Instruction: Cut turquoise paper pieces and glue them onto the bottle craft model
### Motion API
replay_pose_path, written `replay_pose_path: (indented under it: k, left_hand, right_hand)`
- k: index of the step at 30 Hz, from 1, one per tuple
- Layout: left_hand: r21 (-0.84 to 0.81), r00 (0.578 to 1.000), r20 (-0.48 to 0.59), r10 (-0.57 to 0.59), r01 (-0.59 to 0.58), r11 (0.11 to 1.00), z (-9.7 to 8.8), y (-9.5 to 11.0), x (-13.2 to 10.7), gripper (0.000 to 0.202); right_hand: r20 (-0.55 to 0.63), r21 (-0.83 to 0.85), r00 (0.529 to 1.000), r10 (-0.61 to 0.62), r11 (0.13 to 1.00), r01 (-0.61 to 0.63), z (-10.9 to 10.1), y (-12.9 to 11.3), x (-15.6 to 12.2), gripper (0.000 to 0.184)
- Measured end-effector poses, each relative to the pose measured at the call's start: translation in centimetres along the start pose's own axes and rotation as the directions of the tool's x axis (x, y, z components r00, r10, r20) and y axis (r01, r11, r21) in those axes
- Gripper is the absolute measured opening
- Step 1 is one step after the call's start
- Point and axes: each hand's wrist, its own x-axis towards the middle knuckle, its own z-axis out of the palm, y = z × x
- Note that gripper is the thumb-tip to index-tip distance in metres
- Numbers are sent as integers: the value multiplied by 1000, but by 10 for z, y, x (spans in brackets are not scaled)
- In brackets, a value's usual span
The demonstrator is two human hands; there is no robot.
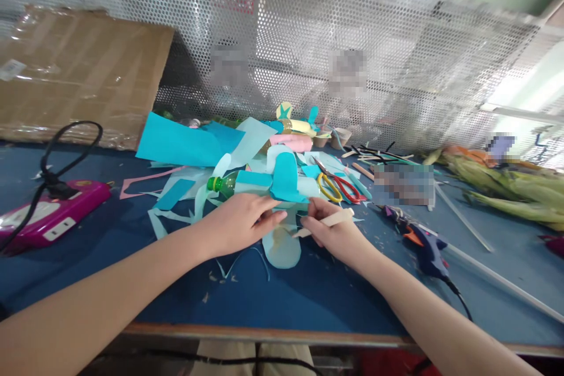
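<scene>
A green-capped plastic bottle lies on its side, wrapped in pale blue paper with brighter blue paper pieces on top. A rounded pale blue paper piece sticks out from its near side, with a brownish patch. My left hand holds the near side of the wrapped bottle, its thumb and index finger by the blue paper's edge; its other fingers are mostly hidden. My right hand is closed around a slim pale stick, whose tip points at the rounded piece.
Scissors with yellow and red handles lie beyond my right hand. A glue gun with a cord rests at right, near dry husks. A magenta power strip sits at left. Blue paper sheets, cardboard and perforated metal stand behind.
</scene>
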Motion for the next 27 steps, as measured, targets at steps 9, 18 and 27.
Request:
replay_pose_path:
  k: [9,18,27]
  left_hand:
    - [5,1000,-23,15,-15,1000,1,-1,0,42]
    - [-3,1000,4,15,-15,1000,1,-1,0,37]
    - [8,999,-8,32,-32,999,1,-2,0,35]
  right_hand:
    - [15,5,1000,-20,1000,20,0,0,0,22]
    - [2,-2,1000,-6,1000,6,0,2,1,21]
    - [43,13,999,0,1000,-1,1,0,0,21]
